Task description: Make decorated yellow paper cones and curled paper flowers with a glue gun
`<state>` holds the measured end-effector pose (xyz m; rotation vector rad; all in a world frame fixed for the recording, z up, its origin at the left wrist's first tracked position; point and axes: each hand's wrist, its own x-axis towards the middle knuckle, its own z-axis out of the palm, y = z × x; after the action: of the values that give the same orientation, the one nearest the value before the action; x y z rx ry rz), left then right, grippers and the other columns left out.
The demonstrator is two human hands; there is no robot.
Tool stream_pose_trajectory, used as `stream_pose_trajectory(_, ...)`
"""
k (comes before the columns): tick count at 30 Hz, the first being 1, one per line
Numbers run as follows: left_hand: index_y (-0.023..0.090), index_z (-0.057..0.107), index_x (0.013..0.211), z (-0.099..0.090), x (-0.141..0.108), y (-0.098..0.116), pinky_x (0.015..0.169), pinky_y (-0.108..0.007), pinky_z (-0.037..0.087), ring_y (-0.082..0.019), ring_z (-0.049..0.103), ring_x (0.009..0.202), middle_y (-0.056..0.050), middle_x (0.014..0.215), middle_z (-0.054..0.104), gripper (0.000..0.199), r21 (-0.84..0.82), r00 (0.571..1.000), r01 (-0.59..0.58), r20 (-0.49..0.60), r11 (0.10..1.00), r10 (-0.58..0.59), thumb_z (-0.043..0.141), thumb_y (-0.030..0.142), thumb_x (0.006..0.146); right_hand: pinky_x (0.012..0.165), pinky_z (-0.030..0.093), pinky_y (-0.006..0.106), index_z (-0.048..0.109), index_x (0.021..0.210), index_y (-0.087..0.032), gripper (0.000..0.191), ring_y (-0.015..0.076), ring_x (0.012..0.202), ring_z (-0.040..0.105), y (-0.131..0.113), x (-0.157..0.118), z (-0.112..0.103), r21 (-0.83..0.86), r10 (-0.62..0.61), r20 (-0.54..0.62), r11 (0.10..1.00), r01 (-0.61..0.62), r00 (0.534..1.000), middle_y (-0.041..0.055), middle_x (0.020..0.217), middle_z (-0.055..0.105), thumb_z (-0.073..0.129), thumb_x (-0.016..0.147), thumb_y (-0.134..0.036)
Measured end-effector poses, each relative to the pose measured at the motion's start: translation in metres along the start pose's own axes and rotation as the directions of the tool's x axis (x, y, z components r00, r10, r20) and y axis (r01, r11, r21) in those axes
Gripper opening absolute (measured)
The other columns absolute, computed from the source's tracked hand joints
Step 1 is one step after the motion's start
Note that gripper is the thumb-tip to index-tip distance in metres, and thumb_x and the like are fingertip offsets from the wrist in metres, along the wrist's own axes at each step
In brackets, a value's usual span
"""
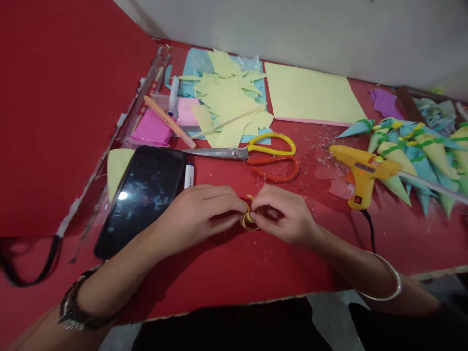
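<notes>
Over the red table, my left hand and my right hand meet at a small curled yellow paper strip. The fingertips of both hands are pinched on it, and they hide part of its coil. Just beyond the hands lie scissors with one yellow and one red handle loop. A black smartphone rests beside my left wrist, and a white marker sticks out past my left hand. To the right of my right hand is a yellow hot glue gun with a glue stick in its back.
Yellow paper scraps pile up at the back, next to a yellow sheet. Blue and yellow paper cones cluster at the right. Pink packets and an orange stick lie at left. The glue gun's black cord runs toward the front.
</notes>
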<state>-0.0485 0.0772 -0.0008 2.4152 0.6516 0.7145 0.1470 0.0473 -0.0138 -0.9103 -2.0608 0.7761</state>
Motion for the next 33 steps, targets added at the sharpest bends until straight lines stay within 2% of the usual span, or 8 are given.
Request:
stream_pose_trajectory(10, 0.02, 0.058, 0.086, -0.0013, -0.0009, -0.0003, 0.062, -0.016, 0.043, -0.008, 0.058, 0.069, 0.0, 0.079, 0.062, 0.008, -0.075, 1.0, 0.004, 0.019, 0.997, -0.003, 0.052, 0.015, 0.083, 0.048, 0.033, 0.019, 0.05, 0.072, -0.018, 0.009, 0.0059, 0.052, 0.038, -0.0023, -0.0016, 0.0018, 0.09, 0.076, -0.004, 0.993, -0.076, 0.997, -0.0029, 0.065, 0.049, 0.055, 0.08, -0.014)
stream_pose_trajectory(33, 0.019, 0.059, 0.081, -0.0005, -0.0004, 0.0007, 0.063, -0.018, 0.047, -0.01, 0.06, 0.072, -0.002, 0.081, 0.063, 0.009, -0.13, 0.999, 0.036, 0.021, 0.991, -0.034, 0.051, 0.015, 0.083, 0.05, 0.035, 0.019, 0.05, 0.071, -0.018, 0.01, 0.0067, 0.054, 0.043, -0.0013, -0.0029, 0.0034, 0.092, 0.061, -0.01, 0.994, -0.06, 0.998, -0.002, 0.065, 0.051, 0.054, 0.08, -0.014)
